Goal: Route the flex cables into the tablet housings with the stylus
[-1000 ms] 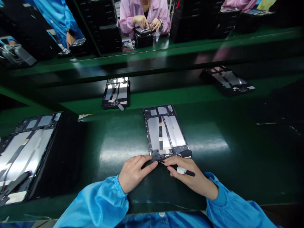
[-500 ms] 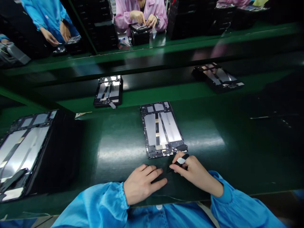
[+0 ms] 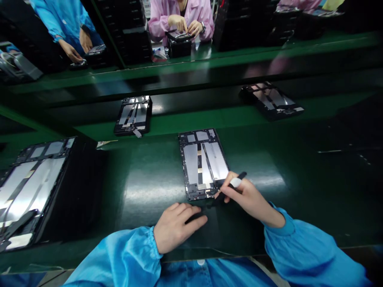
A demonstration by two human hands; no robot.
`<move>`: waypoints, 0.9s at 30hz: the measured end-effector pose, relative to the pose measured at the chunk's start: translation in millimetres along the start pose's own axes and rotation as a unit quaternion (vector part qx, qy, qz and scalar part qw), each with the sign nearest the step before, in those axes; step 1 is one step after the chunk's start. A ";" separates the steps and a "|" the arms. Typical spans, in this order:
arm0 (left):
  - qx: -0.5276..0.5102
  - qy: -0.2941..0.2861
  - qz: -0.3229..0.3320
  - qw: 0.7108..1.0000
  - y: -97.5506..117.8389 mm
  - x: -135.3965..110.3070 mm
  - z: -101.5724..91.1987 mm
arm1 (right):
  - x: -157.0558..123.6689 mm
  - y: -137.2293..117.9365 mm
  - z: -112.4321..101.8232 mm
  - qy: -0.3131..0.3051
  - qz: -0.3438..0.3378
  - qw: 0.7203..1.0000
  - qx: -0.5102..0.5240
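Observation:
An opened tablet chassis (image 3: 202, 163) with silver panels lies face down on the green bench in front of me. My right hand (image 3: 243, 197) is closed on a black pen-like tool (image 3: 234, 183) with a white band, its tip at the chassis's near right corner. My left hand (image 3: 176, 226) rests on the bench just below the chassis, fingers stretched out flat and holding nothing.
A stack of similar chassis (image 3: 28, 187) sits at the left. Two more chassis (image 3: 133, 114) (image 3: 271, 101) lie on the dark conveyor behind. Across it, a person in pink (image 3: 181, 20) and a person in blue (image 3: 67, 28) work beside black tray stacks (image 3: 131, 36).
My left hand has drawn back from the chassis's near edge to the bench. My right hand has moved up to the chassis's near right corner, the tool now pointing up and right.

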State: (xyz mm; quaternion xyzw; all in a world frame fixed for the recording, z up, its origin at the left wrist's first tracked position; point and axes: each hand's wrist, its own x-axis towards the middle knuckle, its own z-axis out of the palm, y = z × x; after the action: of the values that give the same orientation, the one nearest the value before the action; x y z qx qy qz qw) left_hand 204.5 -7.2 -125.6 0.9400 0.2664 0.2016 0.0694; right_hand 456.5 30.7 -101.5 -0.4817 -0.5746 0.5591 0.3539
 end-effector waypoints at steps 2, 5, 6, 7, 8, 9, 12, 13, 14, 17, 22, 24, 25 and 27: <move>0.014 0.039 -0.039 0.998 -7.2 0.6 -3.6 | 18.9 -7.2 0.9 -0.042 0.031 0.999 0.013; 0.035 0.067 -0.065 0.995 -17.0 -0.2 -5.5 | 40.7 -10.0 9.6 -0.097 0.078 0.992 0.028; 0.039 0.069 -0.069 0.994 -19.2 -0.9 -5.1 | 45.0 -9.3 13.0 -0.106 0.086 0.990 0.026; 0.040 0.069 -0.070 0.994 -20.8 -1.7 -4.3 | 47.9 -8.1 15.9 -0.111 0.090 0.989 0.022; 0.038 0.070 -0.070 0.994 -21.8 -2.5 -3.3 | 49.6 -6.8 18.2 -0.114 0.093 0.989 0.019; 0.035 0.071 -0.068 0.995 -22.4 -3.2 -2.3 | 50.4 -5.6 19.9 -0.115 0.095 0.989 0.015; 0.029 0.073 -0.067 0.995 -22.5 -4.2 -0.4 | 49.8 -3.5 21.4 -0.108 0.097 0.989 0.010; 0.028 0.074 -0.068 0.995 -22.4 -4.2 -0.2 | 49.3 -3.5 21.4 -0.106 0.097 0.990 0.010; 0.028 0.073 -0.070 0.994 -22.2 -4.2 0.0 | 48.9 -3.8 21.4 -0.104 0.098 0.990 0.008; 0.027 0.073 -0.074 0.994 -22.3 -4.3 0.5 | 48.4 -6.0 22.1 -0.098 0.106 0.990 0.000; 0.021 0.074 -0.072 0.994 -23.0 -6.2 2.6 | 47.7 -8.2 24.5 -0.085 0.118 0.989 -0.010; 0.020 0.073 -0.073 0.994 -23.1 -6.8 3.2 | 47.2 -7.8 25.1 -0.079 0.118 0.990 -0.010; 0.020 0.073 -0.074 0.994 -23.1 -7.0 3.3 | 46.9 -7.5 25.3 -0.075 0.117 0.990 -0.010; 0.020 0.071 -0.074 0.994 -23.1 -7.1 3.3 | 46.5 -7.2 25.5 -0.070 0.112 0.991 -0.009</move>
State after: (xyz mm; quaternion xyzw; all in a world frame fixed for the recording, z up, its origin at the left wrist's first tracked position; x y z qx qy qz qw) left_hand 189.5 8.6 -136.5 0.9020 0.3439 0.2567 0.0463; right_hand 418.0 67.8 -103.8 -0.5061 -0.5454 0.6222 0.2433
